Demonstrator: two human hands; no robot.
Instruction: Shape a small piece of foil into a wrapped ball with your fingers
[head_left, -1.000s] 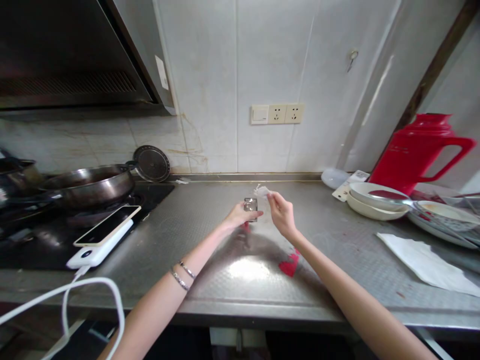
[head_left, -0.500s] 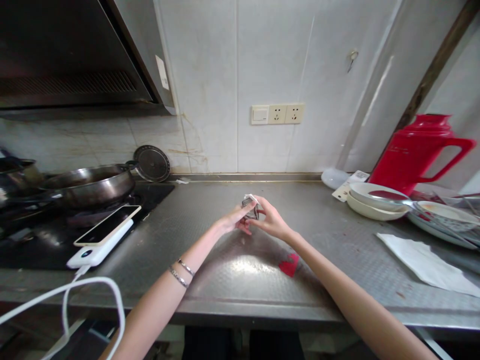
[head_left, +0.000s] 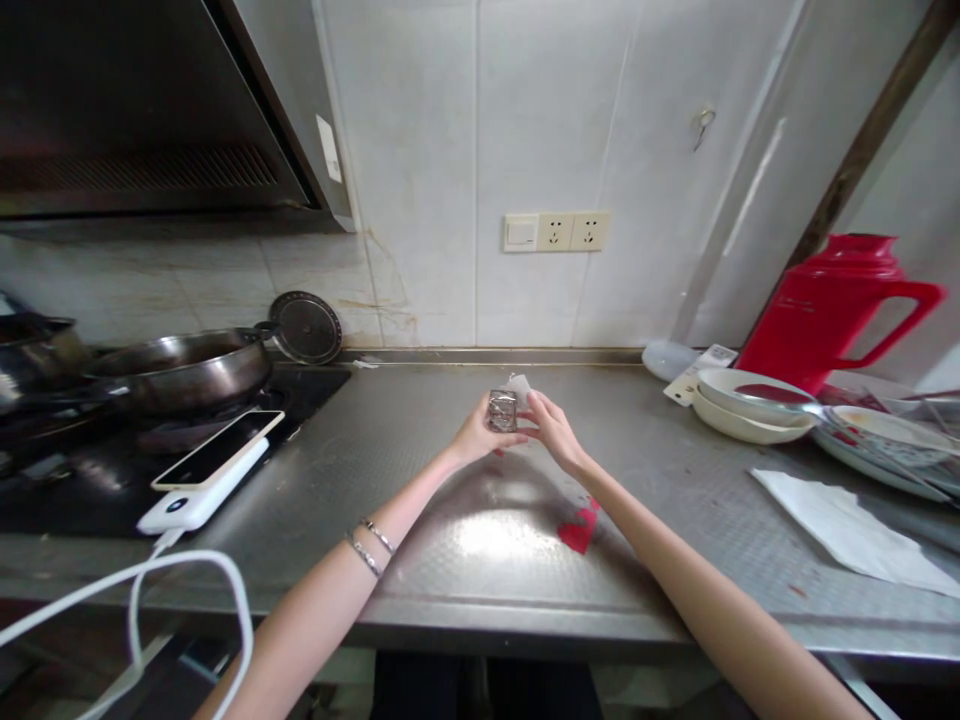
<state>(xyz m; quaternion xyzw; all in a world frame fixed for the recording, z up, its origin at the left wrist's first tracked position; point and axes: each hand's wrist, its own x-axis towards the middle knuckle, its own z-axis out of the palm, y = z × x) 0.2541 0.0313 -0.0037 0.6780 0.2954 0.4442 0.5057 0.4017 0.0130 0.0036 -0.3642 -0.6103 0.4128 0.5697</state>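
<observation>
Above the middle of the steel counter [head_left: 420,420], my left hand [head_left: 478,432] is closed around a small clear square-faced object [head_left: 502,411] with dark patterned lines; its exact kind is not plain. Beside it, my right hand [head_left: 555,430] pinches a small white piece [head_left: 518,385] that looks like tissue or paper, behind the upper right of the clear object. Whether the right fingertips touch the clear object I cannot tell. A torn red piece [head_left: 577,532] lies on the counter below my right forearm, with smaller red bits near it.
At left, a steel pan [head_left: 180,365] sits on the black stove, with a phone [head_left: 217,450] and white power bank [head_left: 202,495] at its edge. At right are stacked bowls [head_left: 750,420], a red thermos [head_left: 832,310] and a white paper sheet [head_left: 847,525].
My left hand has turned the clear object so its square face shows. My right hand has shifted slightly right, with the white piece now at the object's upper right.
</observation>
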